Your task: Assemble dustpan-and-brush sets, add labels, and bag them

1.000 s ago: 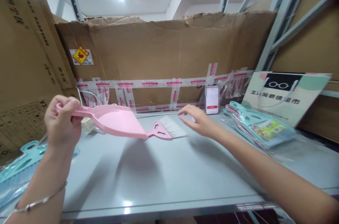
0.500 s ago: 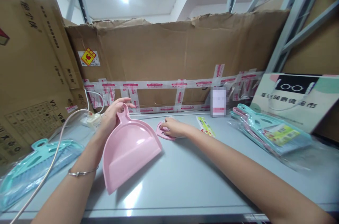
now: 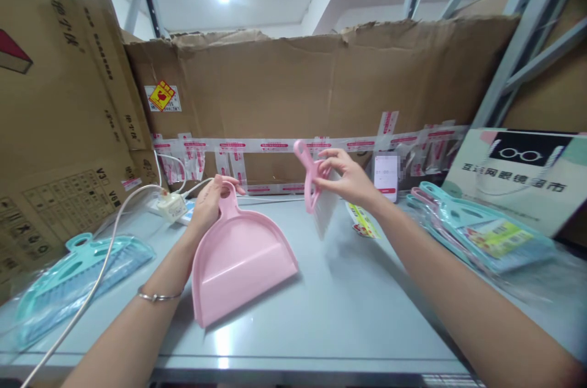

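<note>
Dustpan at the middle of the worktop, hand brush held above it to the right.

The dustpan (image 3: 238, 259) lies on the worktop (image 3: 330, 314) with its handle toward the back, in the left hand (image 3: 208, 204); the right hand (image 3: 348, 177) holds the hand brush (image 3: 314, 189) up off the worktop, before the cardboard wall (image 3: 298, 88). A packed brush set (image 3: 73, 272) lies far left (a cable (image 3: 92, 290) crosses it), a stack of packed sets (image 3: 477, 232) far right, and a label card (image 3: 362, 220) between brush and stack.

head-worn view, forward-down, close over table (image 3: 348, 314)
</note>
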A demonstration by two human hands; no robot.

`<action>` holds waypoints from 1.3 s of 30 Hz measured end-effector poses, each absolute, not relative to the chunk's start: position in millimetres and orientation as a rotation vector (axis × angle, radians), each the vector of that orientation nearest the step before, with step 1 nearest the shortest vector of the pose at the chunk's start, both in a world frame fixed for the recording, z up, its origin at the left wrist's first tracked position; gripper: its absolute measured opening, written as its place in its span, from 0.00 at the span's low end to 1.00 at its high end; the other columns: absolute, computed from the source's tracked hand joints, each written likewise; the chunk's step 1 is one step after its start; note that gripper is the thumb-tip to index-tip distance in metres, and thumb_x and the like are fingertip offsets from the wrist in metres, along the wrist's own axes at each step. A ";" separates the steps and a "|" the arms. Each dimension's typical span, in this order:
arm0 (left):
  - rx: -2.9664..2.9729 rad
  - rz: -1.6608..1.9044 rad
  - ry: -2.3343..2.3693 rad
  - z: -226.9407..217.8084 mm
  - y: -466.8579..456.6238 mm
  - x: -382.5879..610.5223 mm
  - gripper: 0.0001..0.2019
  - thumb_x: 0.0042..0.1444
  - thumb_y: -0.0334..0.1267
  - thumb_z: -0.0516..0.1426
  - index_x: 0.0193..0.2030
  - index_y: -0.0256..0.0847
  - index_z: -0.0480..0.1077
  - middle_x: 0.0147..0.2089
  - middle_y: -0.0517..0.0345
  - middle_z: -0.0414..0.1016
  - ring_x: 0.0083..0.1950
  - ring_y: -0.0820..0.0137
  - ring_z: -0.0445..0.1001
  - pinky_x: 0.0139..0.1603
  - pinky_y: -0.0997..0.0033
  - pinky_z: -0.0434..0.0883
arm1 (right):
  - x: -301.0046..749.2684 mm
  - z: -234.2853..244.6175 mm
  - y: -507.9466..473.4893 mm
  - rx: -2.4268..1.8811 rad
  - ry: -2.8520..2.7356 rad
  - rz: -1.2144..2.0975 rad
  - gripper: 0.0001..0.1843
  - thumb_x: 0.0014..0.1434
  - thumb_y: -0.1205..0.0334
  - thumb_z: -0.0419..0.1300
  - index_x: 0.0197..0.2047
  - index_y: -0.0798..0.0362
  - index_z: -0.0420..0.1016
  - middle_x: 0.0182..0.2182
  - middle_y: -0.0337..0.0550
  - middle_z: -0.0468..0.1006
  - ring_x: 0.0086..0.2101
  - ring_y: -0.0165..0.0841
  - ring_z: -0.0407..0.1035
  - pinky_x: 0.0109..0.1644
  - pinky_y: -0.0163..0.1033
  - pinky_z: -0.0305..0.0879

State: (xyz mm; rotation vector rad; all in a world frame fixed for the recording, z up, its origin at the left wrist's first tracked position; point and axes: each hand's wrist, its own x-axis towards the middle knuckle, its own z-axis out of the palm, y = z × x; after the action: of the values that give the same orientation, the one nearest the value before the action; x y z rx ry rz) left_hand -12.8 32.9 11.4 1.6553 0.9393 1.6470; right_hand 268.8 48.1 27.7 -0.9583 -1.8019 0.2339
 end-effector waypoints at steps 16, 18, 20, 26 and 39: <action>1.585 1.484 0.893 -1.0 34.8 26.9 0.25 0.51 0.63 0.51 0.33 0.41 0.70 0.26 0.57 0.73 0.22 0.71 0.66 0.20 0.73 0.57 | 195.5 -14.4 -15.2 -1.148 -1.763 0.771 0.03 0.51 0.60 0.59 0.29 0.50 0.70 0.29 0.39 0.72 0.34 0.35 0.67 0.40 0.42 0.62; 1.600 1.493 0.857 -1.5 32.8 28.4 0.24 0.53 0.62 0.50 0.33 0.41 0.70 0.27 0.57 0.73 0.22 0.72 0.65 0.20 0.73 0.57 | 192.2 -17.6 -14.7 -1.162 -1.755 0.644 0.05 0.50 0.58 0.61 0.28 0.49 0.72 0.37 0.43 0.71 0.45 0.39 0.65 0.51 0.47 0.58; 1.595 1.508 0.849 -2.3 32.2 29.9 0.24 0.54 0.62 0.50 0.34 0.41 0.70 0.27 0.57 0.73 0.22 0.72 0.65 0.20 0.74 0.57 | 190.7 -20.3 -13.6 -1.131 -1.734 0.582 0.06 0.49 0.57 0.62 0.30 0.49 0.71 0.44 0.45 0.68 0.51 0.40 0.61 0.56 0.48 0.54; 1.612 1.477 0.908 -3.5 31.4 32.1 0.26 0.52 0.63 0.50 0.36 0.39 0.70 0.28 0.56 0.74 0.22 0.73 0.65 0.21 0.74 0.59 | 190.2 -26.1 -16.1 -1.059 -1.796 0.720 0.07 0.57 0.55 0.54 0.32 0.49 0.62 0.32 0.38 0.73 0.36 0.35 0.68 0.41 0.41 0.61; 1.834 0.844 0.908 -4.5 11.0 19.1 0.13 0.52 0.46 0.57 0.37 0.37 0.70 0.31 0.58 0.71 0.35 0.68 0.69 0.36 0.72 0.65 | 203.2 -34.1 -1.1 -1.169 -1.649 0.912 0.23 0.53 0.49 0.59 0.48 0.51 0.61 0.36 0.41 0.76 0.36 0.36 0.71 0.40 0.41 0.63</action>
State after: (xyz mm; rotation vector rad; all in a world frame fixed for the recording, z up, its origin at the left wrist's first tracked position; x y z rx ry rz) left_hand 19.1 11.0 -4.5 1.8338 0.9079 0.8441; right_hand 203.2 -1.1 -34.1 -1.1695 -1.6489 0.9118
